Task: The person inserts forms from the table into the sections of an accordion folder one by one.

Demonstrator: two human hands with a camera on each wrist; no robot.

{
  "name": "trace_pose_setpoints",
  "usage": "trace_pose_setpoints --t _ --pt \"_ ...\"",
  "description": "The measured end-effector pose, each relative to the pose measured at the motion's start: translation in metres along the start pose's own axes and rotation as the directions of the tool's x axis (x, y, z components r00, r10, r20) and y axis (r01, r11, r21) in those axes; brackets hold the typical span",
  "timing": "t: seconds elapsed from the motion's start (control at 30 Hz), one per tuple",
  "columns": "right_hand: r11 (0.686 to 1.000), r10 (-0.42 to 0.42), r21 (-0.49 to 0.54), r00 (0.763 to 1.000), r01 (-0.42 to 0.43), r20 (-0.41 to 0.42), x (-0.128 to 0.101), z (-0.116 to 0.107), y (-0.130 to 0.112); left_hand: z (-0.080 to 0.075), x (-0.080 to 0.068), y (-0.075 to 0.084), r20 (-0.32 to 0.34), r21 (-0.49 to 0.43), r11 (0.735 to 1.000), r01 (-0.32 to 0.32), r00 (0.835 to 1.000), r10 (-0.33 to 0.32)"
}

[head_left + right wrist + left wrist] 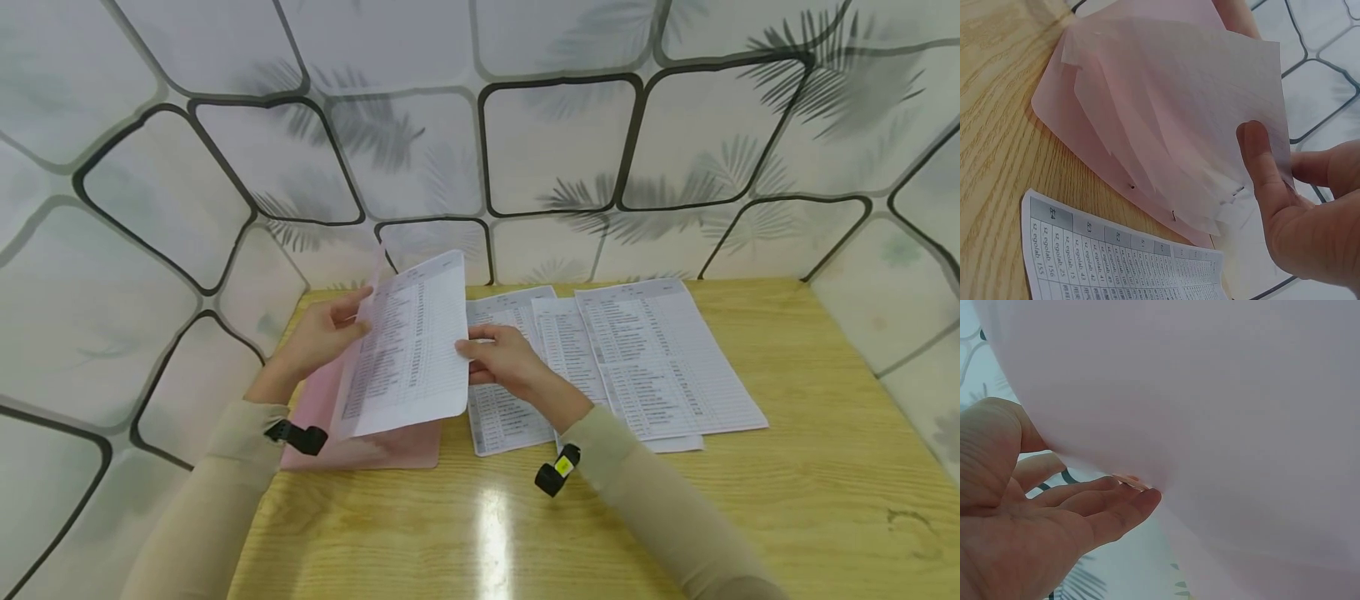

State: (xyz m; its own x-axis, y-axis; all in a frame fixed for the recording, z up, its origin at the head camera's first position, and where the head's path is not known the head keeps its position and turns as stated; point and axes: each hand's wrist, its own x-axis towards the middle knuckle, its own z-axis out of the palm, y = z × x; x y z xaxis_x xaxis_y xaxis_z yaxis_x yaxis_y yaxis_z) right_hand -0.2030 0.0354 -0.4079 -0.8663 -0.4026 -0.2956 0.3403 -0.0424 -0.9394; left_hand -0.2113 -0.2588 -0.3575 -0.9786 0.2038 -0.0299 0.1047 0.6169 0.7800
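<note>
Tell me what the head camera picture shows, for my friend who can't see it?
Two hands hold up a printed sheet over a pink folder on a wooden table: left hand at its left edge, right hand at its right. More printed sheets lie alongside.

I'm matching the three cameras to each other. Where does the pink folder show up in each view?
Head: pink folder left of centre, flat on the table, under the lifted sheet.
Left wrist: its pink cover fills most of the frame.
Right wrist: upper centre, fanned open.
Shared landmark: the patterned wall.
</note>
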Motion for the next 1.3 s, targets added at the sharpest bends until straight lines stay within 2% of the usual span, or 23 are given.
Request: trace_pose_setpoints --t 0.6,0.77,1.1,1.3 --pt "0.998 0.023 0.054 0.999 -0.025 0.033 0.004 0.010 0.005 0.000 0.000 -0.003 0.001 0.011 1.000 -0.012 1.000 0.012" --pt "0.998 -0.002 0.066 0.999 0.000 0.035 0.006 0.015 0.006 -0.001 0.001 -0.002 -0.001 0.012 1.000 -0.016 1.000 0.016" --pt "0.997 -0.060 0.042 0.996 0.062 -0.061 0.006 0.022 0.004 -0.001 0.003 -0.003 -0.010 -0.012 1.000 -0.024 1.000 0.024" --pt "0.997 -0.074 0.028 0.996 0.076 -0.055 0.009 0.026 0.006 -0.001 0.005 -0.004 -0.013 -0.022 1.000 -0.005 1.000 0.005"
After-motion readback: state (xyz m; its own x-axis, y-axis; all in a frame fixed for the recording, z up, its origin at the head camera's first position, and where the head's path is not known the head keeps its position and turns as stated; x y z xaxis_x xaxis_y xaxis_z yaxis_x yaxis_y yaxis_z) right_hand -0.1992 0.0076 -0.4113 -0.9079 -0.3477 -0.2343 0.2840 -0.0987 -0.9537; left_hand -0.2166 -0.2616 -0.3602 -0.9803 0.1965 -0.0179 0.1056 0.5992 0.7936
